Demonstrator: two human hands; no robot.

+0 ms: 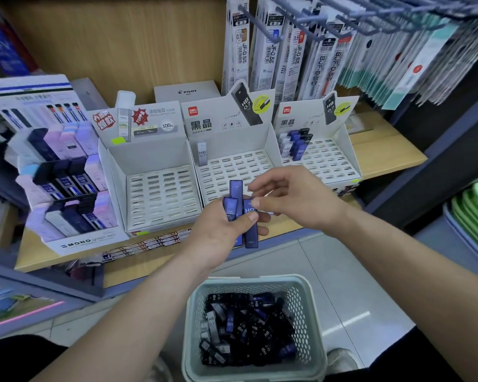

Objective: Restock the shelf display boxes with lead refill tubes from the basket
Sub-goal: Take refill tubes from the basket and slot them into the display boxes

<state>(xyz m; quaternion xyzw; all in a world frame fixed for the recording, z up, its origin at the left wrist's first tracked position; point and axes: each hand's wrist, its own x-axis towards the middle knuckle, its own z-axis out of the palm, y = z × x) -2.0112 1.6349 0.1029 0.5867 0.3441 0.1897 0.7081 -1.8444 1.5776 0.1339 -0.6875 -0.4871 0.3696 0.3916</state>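
My left hand [223, 230] grips a bunch of blue lead refill tubes [249, 224] in front of the shelf edge. My right hand [293, 199] reaches over from the right and pinches the top of one of those tubes. Below, a pale green basket [196, 326] on the floor holds several black, blue and grey tubes [249, 326]. On the shelf stand three white display boxes: the left one [160, 197] has bare slots, the middle one [232, 166] holds a single grey tube [202, 153], and the right one [329, 158] holds several tubes [295, 144] at its back left.
A MONO graph display [64, 186] full of lead cases stands at the left of the wooden shelf [384, 150]. Packs of pen refills [301, 51] hang on hooks above right. Green trays [475, 208] are stacked at far right. A shoe [340, 359] is beside the basket.
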